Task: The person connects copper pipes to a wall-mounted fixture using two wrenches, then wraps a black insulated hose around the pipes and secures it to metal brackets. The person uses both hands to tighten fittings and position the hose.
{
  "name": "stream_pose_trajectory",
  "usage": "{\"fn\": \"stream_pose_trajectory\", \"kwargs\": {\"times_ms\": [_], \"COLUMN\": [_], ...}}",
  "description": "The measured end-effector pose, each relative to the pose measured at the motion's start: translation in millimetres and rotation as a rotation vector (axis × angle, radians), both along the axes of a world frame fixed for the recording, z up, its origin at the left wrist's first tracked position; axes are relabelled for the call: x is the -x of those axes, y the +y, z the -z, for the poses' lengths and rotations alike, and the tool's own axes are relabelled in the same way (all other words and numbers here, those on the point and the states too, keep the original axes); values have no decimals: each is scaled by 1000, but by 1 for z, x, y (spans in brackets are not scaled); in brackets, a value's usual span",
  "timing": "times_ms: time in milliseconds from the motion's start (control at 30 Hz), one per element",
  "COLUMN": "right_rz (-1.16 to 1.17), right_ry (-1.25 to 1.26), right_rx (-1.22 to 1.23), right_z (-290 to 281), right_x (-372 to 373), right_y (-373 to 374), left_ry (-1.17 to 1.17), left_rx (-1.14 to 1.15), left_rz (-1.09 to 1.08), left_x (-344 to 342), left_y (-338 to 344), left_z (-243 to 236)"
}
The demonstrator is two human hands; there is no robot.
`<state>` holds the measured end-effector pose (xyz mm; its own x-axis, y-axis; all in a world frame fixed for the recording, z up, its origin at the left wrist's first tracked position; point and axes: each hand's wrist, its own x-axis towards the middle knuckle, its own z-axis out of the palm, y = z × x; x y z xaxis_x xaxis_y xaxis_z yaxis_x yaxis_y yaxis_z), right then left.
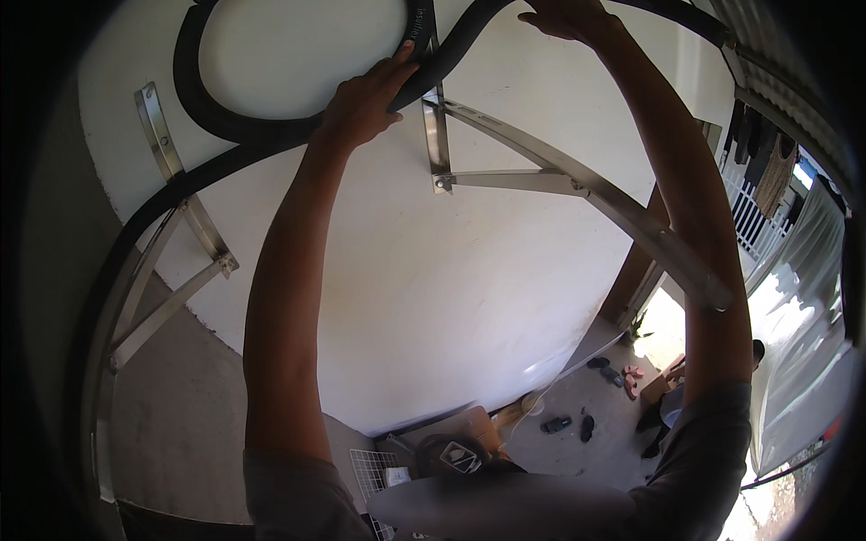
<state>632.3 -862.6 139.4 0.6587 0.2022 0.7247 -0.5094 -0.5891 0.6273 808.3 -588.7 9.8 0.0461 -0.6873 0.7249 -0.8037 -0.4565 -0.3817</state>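
Tube [266, 133], blk, thick, w/ loop

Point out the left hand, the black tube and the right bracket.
Left hand [363, 106], head view: back of the hand.
Black tube [462, 41], head view: stretch right of that hand.
Right bracket [622, 215], head view: its long bar.

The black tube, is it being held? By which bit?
The left grip lies on the tube at its loop's lower right; whether it closes around is hidden. The right grip is cut off by the top edge: can't tell.
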Motion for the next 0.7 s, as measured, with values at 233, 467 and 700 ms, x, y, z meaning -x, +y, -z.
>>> {"fn": "stream_pose_trajectory", "kwargs": {"times_ms": [233, 467, 700], "right_rz": [-321, -1136, -1684], "right_ry": [-304, -243, -245], "right_rx": [287, -108, -1222], "right_z": [22, 74, 210], "right_x": [-19, -26, 40], "right_y": [11, 36, 42], "left_ry": [-553, -548, -576], "left_rx": [77, 60, 43], "left_rz": [-98, -225, -219], "left_x": [-4, 10, 62], "left_y": [0, -3, 2], "left_z": [5, 8, 31]}}
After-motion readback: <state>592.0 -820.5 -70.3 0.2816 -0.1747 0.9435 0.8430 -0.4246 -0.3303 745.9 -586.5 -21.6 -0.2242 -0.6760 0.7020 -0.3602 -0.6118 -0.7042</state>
